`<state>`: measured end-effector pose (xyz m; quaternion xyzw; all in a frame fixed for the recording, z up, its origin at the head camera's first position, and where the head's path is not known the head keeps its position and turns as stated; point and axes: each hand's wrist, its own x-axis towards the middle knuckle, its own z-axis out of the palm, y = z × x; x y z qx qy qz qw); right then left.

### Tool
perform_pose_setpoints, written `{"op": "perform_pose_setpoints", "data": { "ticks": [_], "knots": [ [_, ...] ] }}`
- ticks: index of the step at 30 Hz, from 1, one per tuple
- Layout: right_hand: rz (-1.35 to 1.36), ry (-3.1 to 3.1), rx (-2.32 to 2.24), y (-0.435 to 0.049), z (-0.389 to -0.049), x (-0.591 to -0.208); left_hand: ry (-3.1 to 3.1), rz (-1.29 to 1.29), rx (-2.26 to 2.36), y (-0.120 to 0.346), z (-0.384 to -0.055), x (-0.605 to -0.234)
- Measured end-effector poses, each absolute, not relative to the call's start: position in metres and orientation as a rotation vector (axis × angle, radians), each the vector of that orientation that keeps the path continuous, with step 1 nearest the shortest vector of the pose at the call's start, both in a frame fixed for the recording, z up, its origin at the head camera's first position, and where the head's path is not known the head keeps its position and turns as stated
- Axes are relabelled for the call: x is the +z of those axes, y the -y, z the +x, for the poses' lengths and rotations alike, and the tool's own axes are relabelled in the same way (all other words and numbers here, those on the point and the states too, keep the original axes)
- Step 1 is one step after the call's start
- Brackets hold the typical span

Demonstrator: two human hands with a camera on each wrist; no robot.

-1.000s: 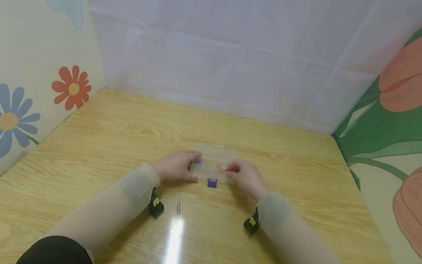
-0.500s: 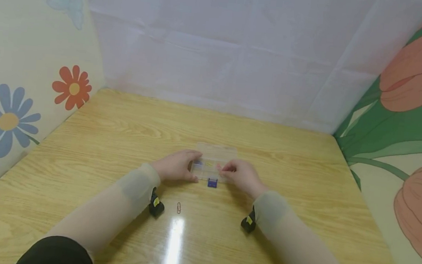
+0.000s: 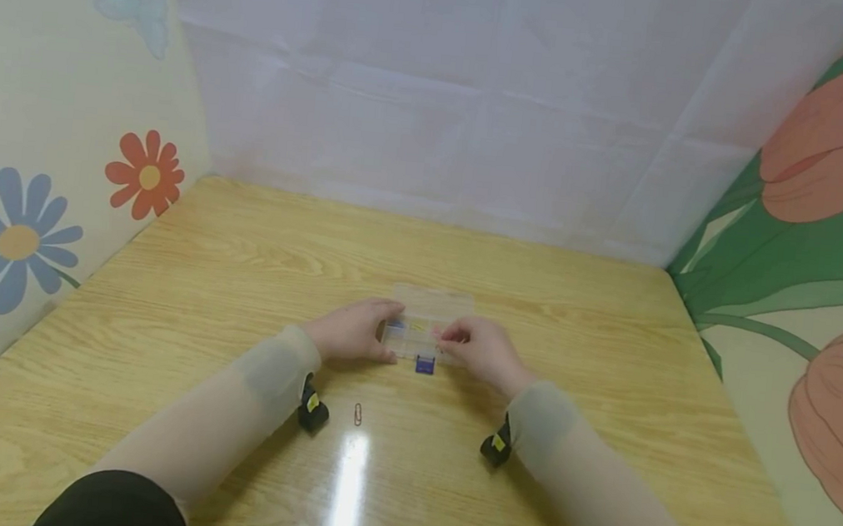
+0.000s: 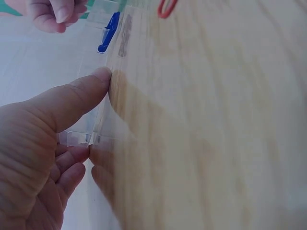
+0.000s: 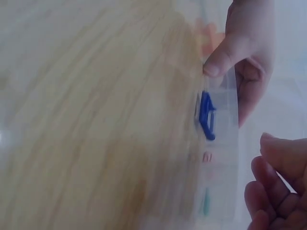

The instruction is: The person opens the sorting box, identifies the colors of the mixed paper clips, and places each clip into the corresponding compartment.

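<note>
A clear plastic box [image 3: 395,348] with small compartments lies mid-table, its see-through lid [image 3: 433,302] swung back. My left hand [image 3: 350,329] grips its left end; in the left wrist view the thumb [image 4: 91,84] presses the front edge with fingers bent beneath the end. Over the right half hovers my right hand [image 3: 485,352], thumb and forefinger drawn together low over a compartment. I cannot tell whether a small thing is between these fingertips. A blue latch [image 3: 424,365] sticks out at the front. Reddish marks [image 5: 207,157] show through the box wall.
A red paper clip [image 3: 358,414] lies on the wooden table [image 3: 575,310] in front of the box, left of centre. A white cloth [image 3: 434,114] hangs behind, and flowered panels stand at the left and right.
My right hand has shifted slightly left over the box. The small pale reddish thing that showed at its fingertips is now mostly out of sight. My left hand stays on the box.
</note>
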<state>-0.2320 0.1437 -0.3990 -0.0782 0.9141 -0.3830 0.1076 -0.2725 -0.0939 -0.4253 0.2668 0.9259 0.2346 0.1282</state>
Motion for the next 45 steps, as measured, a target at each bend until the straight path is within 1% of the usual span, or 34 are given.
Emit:
{"op": "perform_pose_setpoints", "data": {
  "ticks": [5,11,20,31,38,45],
  "knots": [
    [-0.316,-2.644,-1.172,-0.135,-0.225,-0.394,-2.694,0.778,0.686,0.094,-0.273,-0.426],
    [-0.475,-2.640,-1.091,-0.122,-0.215,-0.389,-2.693,0.784,0.676,0.094,-0.274,-0.425],
    [-0.763,-2.644,-0.916,-0.100,-0.204,-0.400,-2.704,0.792,0.661,0.093,-0.273,-0.425],
    [-0.898,-2.480,-0.784,-0.077,-0.197,-0.411,-2.698,0.807,0.680,0.095,-0.274,-0.428],
    [-1.054,-2.469,-0.645,-0.064,-0.197,-0.412,-2.700,0.817,0.685,0.095,-0.273,-0.426],
    [-1.095,-2.491,-0.544,-0.058,-0.195,-0.410,-2.699,0.805,0.685,0.094,-0.272,-0.424]
  ]
}}
